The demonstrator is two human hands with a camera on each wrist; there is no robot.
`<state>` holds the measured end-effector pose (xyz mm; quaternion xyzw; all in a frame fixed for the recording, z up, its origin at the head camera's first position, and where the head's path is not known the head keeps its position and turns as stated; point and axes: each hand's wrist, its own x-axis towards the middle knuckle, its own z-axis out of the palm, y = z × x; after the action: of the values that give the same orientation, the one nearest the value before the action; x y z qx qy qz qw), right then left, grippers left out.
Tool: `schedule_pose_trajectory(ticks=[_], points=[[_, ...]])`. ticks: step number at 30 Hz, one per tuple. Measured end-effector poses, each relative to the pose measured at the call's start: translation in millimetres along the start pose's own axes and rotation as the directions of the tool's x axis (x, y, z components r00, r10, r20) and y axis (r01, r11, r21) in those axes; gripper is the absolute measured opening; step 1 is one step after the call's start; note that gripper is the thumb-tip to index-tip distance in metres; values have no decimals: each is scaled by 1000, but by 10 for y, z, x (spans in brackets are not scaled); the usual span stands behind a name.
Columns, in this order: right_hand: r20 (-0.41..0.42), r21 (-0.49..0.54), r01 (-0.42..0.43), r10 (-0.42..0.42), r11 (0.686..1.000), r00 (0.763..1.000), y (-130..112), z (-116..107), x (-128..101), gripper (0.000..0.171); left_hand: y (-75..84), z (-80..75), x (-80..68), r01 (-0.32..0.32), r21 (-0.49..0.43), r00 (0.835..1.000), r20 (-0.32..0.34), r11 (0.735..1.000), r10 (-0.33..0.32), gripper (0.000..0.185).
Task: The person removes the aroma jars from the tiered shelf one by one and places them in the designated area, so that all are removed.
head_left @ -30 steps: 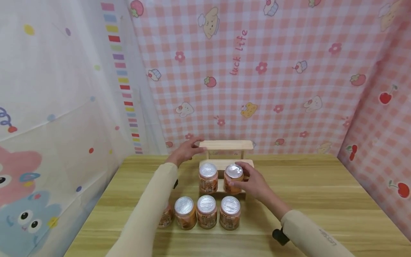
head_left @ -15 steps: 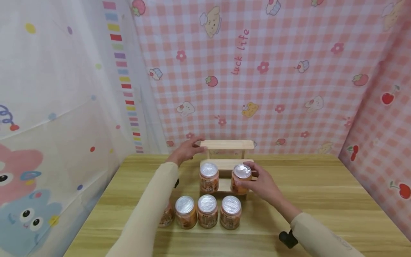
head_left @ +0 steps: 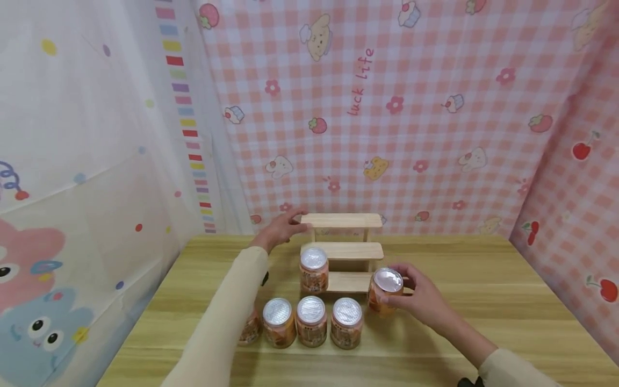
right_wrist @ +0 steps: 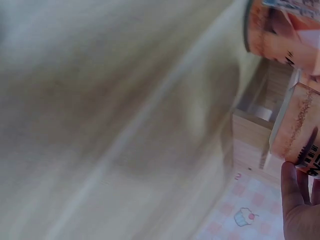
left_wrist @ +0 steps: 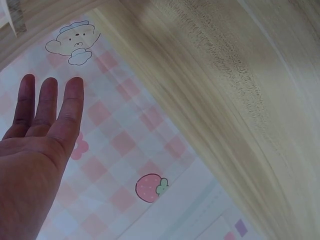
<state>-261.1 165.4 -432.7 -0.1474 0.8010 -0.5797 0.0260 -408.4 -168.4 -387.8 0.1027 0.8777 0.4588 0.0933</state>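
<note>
Right hand [head_left: 419, 301] grips an orange can [head_left: 385, 291] with a silver foil lid, fingers curled round its side. Can is upright, just off the right end of the lowest step of the wooden stepped rack [head_left: 347, 250], over the table [head_left: 483, 301] near the middle; cannot tell if it touches the tabletop. In the right wrist view the can label [right_wrist: 299, 131] sits at the right edge, fingertips [right_wrist: 295, 200] below it, picture blurred.

Left hand [head_left: 279, 229] rests on the left end of the rack's top step, fingers straight and close together, holding nothing. Left wrist view shows three straight fingers [left_wrist: 47, 107] side by side against the pink checked cloth.

One can [head_left: 314, 270] stands on the left end of the lowest step. Three more cans stand in a row on the table just in front of the rack: left [head_left: 278, 322], middle [head_left: 311, 321], right [head_left: 346, 322]. Another can [head_left: 250, 327] is partly hidden behind the left sleeve [head_left: 227, 317]. Rack stands toward the back edge of the table, near the pink checked backdrop [head_left: 411, 107].
</note>
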Motion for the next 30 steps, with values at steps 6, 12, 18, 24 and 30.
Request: schedule_pose_trajectory(ticks=[6, 12, 18, 24, 30], points=[[27, -13, -55, 55, 998, 998, 129, 60, -128, 67, -13, -3, -12, 8, -11, 1000, 3, 1000, -8, 52], [28, -8, -45, 45, 999, 999, 256, 135, -194, 67, 4, 3, -33, 21, -16, 1000, 1, 1000, -21, 51], [48, 0, -52, 52, 999, 997, 372, 186, -237, 70, 13, 8, -28, 15, -10, 1000, -9, 1000, -16, 51], [63, -37, -30, 32, 999, 998, 380, 197, -255, 82, -8, 6, -14, 19, -16, 1000, -13, 1000, -19, 51], [11, -100, 70, -69, 993, 998, 154, 187, -122, 74, -36, 0, -9, 1, -28, 1000, -7, 1000, -1, 53]])
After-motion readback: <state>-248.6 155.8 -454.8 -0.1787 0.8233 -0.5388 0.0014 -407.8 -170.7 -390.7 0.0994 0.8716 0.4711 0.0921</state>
